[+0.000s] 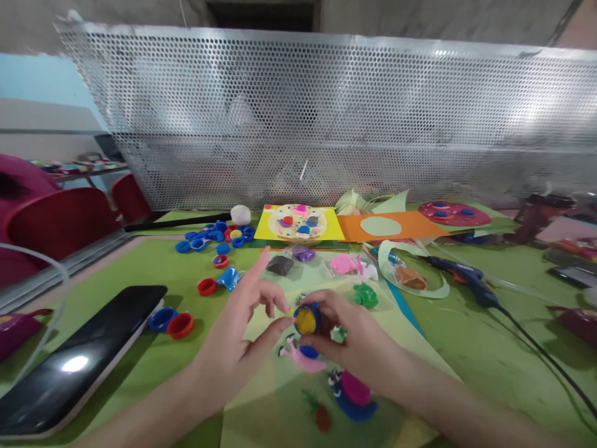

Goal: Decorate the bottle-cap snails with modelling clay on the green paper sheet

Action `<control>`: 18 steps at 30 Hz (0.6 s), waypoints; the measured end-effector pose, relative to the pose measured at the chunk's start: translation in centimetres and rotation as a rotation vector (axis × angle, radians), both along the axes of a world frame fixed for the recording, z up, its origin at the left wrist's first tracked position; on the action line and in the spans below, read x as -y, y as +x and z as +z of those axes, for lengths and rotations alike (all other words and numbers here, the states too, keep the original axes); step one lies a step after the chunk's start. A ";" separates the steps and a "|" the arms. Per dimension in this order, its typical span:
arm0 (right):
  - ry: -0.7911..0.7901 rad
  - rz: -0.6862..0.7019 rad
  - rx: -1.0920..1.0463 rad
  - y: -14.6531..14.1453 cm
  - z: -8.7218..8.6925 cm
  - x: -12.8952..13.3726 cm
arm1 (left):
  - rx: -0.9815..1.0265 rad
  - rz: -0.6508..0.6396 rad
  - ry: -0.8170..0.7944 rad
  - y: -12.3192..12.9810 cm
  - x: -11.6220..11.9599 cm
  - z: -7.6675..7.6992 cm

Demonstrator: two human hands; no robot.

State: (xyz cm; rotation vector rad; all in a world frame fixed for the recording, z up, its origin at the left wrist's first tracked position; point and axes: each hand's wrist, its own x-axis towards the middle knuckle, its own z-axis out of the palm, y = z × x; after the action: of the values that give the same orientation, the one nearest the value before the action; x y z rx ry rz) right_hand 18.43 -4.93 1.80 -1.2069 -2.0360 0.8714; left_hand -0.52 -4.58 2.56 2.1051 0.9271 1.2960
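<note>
My right hand [338,323] grips a blue bottle cap [315,309] on its side, and yellow clay [305,320] fills its open face. At the cap's left edge, my left hand [254,311] has thumb and fingertips drawn together around a tiny yellow bit of clay [290,310]; the index finger points up. Below the hands lies a pink clay snail [305,359] with a blue shell. Nearer me are a blue clay snail [357,407] with a magenta shell and a small brown clay figure [321,417] with green on top.
A phone [84,354] lies at left, near red and blue caps [181,325]. More caps [214,235] pile farther back. Bagged clay [345,264] sits beyond the hands. A hot glue gun [466,279] with a cord lies right. A perforated metal panel [326,118] stands behind the table.
</note>
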 end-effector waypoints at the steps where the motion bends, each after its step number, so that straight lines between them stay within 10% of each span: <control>1: 0.035 -0.016 0.058 0.0 0.0 0.0 | 0.030 0.014 -0.009 0.0 0.0 0.0; 8: 0.627 0.114 0.369 -0.1 -0.3 0.3 | 0.106 -0.052 -0.211 1.0 0.2 -0.8; 18: 0.650 0.029 0.258 0.8 1.0 -0.2 | 0.263 -0.089 -0.524 0.8 0.2 0.1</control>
State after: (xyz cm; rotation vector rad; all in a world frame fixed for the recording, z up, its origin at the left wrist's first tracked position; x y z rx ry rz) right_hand 19.25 -4.70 2.75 -0.9463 -2.2817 0.0293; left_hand 0.30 -4.81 2.71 1.5171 0.9232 1.1025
